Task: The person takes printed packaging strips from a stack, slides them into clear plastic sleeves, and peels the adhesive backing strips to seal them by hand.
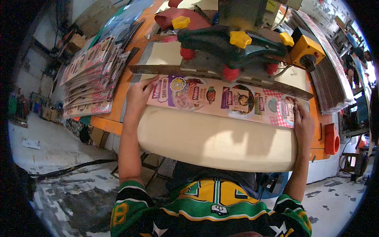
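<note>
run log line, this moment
left hand: at printed strip, left end | right hand: at strip's right end | metal bar: along strip's far edge

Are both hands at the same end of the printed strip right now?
No, the left hand is at one end of the printed strip and the right hand is at the other.

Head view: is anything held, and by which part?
A long, flat pink printed strip, by its short ends: left hand at the left, right hand at the right.

Printed strip (216, 98): seemingly glossy paper | knob (240, 39): smooth plastic | jersey (217, 211): cloth
</note>
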Demonstrator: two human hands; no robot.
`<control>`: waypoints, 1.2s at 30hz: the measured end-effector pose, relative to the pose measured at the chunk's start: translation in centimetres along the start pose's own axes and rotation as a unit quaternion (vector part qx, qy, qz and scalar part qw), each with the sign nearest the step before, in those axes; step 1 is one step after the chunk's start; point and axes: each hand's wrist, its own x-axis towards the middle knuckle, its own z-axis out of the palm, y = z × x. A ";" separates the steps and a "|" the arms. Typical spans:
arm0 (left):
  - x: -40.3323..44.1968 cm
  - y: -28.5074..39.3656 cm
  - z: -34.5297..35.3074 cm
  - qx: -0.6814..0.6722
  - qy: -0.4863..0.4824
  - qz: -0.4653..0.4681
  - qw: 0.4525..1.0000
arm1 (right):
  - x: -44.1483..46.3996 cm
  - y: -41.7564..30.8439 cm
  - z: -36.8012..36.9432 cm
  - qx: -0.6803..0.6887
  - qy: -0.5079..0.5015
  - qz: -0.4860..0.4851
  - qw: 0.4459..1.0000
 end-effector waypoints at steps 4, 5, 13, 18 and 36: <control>-0.1 0.4 -0.1 0.002 -0.004 -0.014 1.000 | 0.1 0.3 0.2 -0.006 -0.010 0.013 1.000; -0.2 0.4 -0.1 0.002 -0.005 -0.014 1.000 | 0.1 0.4 0.3 -0.012 -0.003 0.003 1.000; -0.2 0.0 0.0 -0.001 -0.006 -0.019 1.000 | 0.0 -0.3 -0.1 -0.022 -0.016 0.018 0.999; 0.4 -2.1 0.6 -0.034 -0.025 0.014 0.999 | -0.1 1.6 0.6 0.001 -0.003 0.010 1.000; -0.3 2.2 -0.6 -0.001 -0.041 -0.012 0.999 | 0.0 1.5 0.9 -0.040 0.020 0.000 0.999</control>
